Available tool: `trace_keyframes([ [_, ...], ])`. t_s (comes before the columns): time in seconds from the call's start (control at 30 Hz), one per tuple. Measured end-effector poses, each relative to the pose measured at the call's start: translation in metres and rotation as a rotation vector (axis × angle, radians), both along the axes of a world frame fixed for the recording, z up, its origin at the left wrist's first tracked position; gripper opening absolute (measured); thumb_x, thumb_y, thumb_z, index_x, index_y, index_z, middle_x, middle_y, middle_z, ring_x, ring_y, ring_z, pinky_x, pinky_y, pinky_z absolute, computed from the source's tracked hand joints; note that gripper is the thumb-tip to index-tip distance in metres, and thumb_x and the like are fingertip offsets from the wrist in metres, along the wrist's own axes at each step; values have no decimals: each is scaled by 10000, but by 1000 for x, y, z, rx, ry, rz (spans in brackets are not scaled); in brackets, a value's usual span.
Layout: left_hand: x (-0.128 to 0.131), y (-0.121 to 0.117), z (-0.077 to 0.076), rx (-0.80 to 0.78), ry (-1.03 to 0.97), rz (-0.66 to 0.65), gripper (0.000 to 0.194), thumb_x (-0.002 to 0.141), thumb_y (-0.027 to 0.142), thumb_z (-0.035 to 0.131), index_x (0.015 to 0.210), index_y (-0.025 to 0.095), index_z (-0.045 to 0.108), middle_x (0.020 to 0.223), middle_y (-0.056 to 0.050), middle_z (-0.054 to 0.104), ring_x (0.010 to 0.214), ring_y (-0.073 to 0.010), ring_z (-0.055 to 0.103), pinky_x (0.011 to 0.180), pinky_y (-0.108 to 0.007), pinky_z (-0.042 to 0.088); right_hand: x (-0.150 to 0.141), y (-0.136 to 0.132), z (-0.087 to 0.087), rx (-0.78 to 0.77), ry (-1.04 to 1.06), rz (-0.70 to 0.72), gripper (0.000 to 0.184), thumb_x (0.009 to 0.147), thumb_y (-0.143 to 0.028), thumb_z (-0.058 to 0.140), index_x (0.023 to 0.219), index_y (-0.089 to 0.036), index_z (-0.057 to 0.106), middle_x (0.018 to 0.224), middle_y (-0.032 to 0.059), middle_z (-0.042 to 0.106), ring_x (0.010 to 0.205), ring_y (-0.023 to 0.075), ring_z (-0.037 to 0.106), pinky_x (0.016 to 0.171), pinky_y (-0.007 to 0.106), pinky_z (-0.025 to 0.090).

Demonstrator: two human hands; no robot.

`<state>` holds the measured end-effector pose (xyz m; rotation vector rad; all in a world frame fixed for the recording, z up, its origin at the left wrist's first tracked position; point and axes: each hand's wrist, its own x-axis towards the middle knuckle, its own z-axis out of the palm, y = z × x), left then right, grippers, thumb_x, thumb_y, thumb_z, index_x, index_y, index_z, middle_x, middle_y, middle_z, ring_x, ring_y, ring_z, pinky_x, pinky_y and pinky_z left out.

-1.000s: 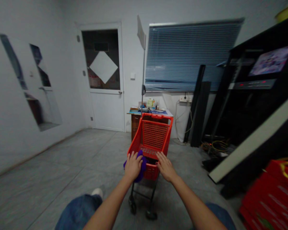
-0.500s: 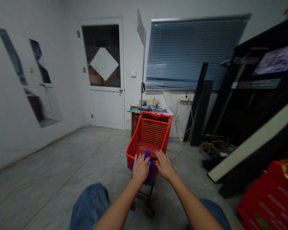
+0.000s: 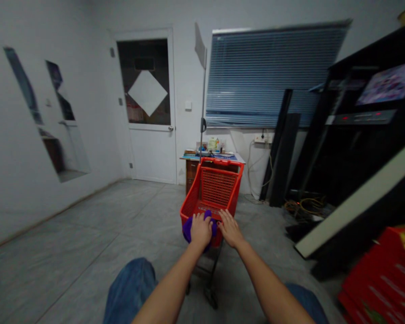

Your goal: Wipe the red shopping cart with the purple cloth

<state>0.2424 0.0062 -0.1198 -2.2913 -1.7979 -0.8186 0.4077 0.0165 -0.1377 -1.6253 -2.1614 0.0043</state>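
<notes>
Hands and cart at 12 o'clock, low in view. The person's left hand (image 3: 201,229) lies over a soft purple bundle (image 3: 188,228), fingers curled down on it; cloth or plush, cannot tell which. The bundle bulges out on both sides of the palm, at the near end of a red plastic shopping cart with a slatted basket (image 3: 218,187). Whether it sits inside the basket or against its outer wall cannot be told. The person's right hand (image 3: 230,229) is just beside the left, its fingers on the near red rim, and whether it grips cannot be told. Hands apart, not clamped together.

Compared with the frame 1.0 s ago, the hands stand closer together, and the bundle has moved from the cart's left side to the near end. Against the frame 0.5 s ago, the change is small.

A thin metal pole with a pale flag (image 3: 203,99) rises at the cart's far end. A wooden drawer cabinet (image 3: 191,173) stands beyond it at 12 o'clock, a white door with a dark glass pane (image 3: 151,153) at 11, a blue slatted window blind (image 3: 273,76) at 1, and a red crate (image 3: 381,279) at 4.
</notes>
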Motion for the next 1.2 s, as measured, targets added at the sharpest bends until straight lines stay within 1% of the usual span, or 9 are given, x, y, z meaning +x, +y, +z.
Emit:
trace_keyframes([
  [0.1,8,3,-2,2,10,-99,314,975,317,463,1196,259,679,1358,-97,619,1283,-279,544,1155,-525,334,2,4,5,-40,4,3,559,1033,-402,236,1542,-193,334,1620,54,306,1514,191,189,1191,422,278],
  [0.2,-19,17,1,-15,64,-133,314,973,315,470,1219,293,665,1366,-68,620,1316,-272,522,1175,-542,295,3,8,12,-65,-1,13,549,1034,-407,237,1538,-220,345,1619,34,309,1515,183,186,1194,419,276],
  [0.37,-73,44,14,-50,67,45,329,970,288,456,1215,253,672,1351,-106,621,1314,-308,511,1137,-565,339,-1,14,17,-69,1,16,552,1032,-425,253,1522,-206,384,1603,26,342,1510,182,207,1214,391,244],
  [0.5,-44,38,14,-27,48,52,355,977,283,425,1194,191,690,1317,-154,631,1254,-331,547,1122,-567,358,-4,22,15,-70,18,8,568,1032,-443,242,1527,-199,375,1607,36,334,1516,186,187,1219,399,235],
  [0.63,16,21,5,-29,30,-25,324,973,281,450,1193,240,684,1246,-102,673,1193,-260,596,1153,-522,333,-1,29,13,-98,22,19,586,1032,-452,216,1526,-182,376,1614,29,320,1518,185,172,1223,374,220],
  [0.7,27,18,2,-31,2,-47,321,974,282,452,1209,266,670,1275,-85,660,1207,-244,586,1160,-518,320,1,31,13,-102,21,26,584,1030,-445,216,1523,-179,383,1614,26,321,1519,184,167,1227,366,208],
  [1.0,-66,57,11,-42,71,15,330,986,305,443,1235,256,654,1338,-85,621,1294,-268,510,1158,-504,314,-8,22,10,-54,60,-29,617,1021,-482,240,1509,-141,404,1598,55,353,1516,209,185,1234,379,198],
  [1.1,-61,53,11,-10,19,77,352,994,281,404,1221,201,661,1272,-125,642,1232,-279,544,1133,-504,346,-12,19,3,-20,85,-47,624,1019,-497,258,1524,-150,378,1602,59,343,1518,213,181,1235,384,198],
  [1.2,-24,33,5,6,9,54,353,994,286,399,1177,186,684,1186,-131,668,1168,-281,582,1132,-514,349,-13,18,-1,-9,94,-54,631,1021,-487,268,1541,-136,335,1617,68,306,1522,211,163,1232,390,206],
])
